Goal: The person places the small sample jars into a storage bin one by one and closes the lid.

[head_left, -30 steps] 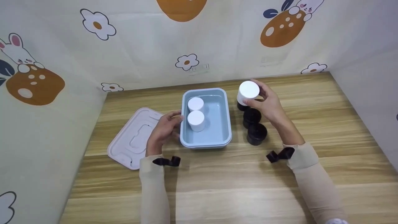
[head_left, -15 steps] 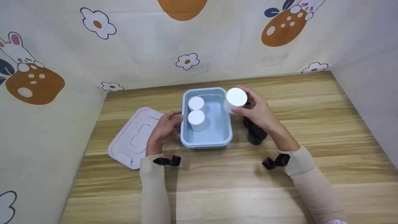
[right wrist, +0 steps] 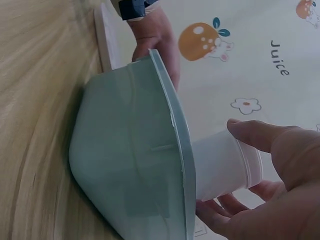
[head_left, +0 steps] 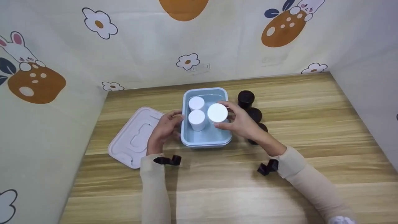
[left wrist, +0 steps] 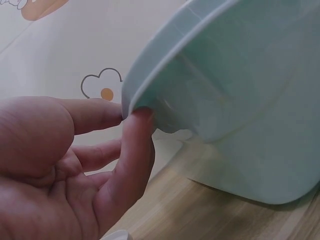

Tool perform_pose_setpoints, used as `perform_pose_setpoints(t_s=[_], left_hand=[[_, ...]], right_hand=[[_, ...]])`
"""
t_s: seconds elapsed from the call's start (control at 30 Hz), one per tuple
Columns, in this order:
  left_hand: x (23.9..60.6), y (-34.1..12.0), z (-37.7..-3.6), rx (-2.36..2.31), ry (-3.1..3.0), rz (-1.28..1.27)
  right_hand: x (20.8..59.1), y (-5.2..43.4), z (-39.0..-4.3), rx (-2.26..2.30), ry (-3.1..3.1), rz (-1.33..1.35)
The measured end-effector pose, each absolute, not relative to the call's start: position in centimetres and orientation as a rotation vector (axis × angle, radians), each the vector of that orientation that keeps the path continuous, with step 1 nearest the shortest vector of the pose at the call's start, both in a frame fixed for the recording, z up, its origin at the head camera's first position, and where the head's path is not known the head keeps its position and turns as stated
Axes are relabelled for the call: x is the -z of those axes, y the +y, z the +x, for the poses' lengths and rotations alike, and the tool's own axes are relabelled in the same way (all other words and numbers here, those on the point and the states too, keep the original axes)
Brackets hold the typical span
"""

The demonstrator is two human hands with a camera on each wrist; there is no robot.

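Observation:
A light blue plastic box (head_left: 206,144) stands on the table between the hands. My left hand (head_left: 165,128) is at its left side; in the left wrist view, thumb and finger pinch the rim (left wrist: 167,60). My right hand (head_left: 244,123) holds a white lidded jar (head_left: 217,113) over the box's right half, thumb on one side and fingers on the other. The right wrist view shows the jar's body (right wrist: 217,167) with its lower end hidden behind the box wall. Two more white jars, one behind (head_left: 196,102) and one nearer (head_left: 196,117), stand upright along the box's left side.
Several black round containers stand in a row right of the box, the farthest container (head_left: 246,98) in plain view, the nearer ones partly hidden by the right hand. A pale lid (head_left: 133,140) lies left, partly behind the left hand. A patterned wall covering (head_left: 149,56) borders the table.
My right hand has carried the white jar leftward from above the farthest black container to over the box. The left hand stays at the box's rim.

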State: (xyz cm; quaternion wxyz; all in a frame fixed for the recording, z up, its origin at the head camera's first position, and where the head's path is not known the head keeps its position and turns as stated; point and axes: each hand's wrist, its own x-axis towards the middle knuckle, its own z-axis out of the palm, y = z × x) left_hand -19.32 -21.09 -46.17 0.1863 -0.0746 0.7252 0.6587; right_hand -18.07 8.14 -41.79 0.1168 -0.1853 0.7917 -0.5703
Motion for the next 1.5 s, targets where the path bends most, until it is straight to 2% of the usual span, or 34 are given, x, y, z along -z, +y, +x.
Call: perform_pose_setpoints(t_s=[0.43,0.7,1.5], left_hand=[[45.9,-20.8,-19.8,-1.85,2.084,-0.208],[45.9,-20.8,-19.6,-1.863,2.065,-0.209],[46.2,-20.8,-19.4,-1.892,2.039,-0.22]], right_hand=[[41.5,6.4,-18.0,1.34,2.43,-0.797],[42.1,5.1,-18.0,1.205,2.455,-0.8],[42.7,2.4,-18.9,0.91,2.504,-1.047]])
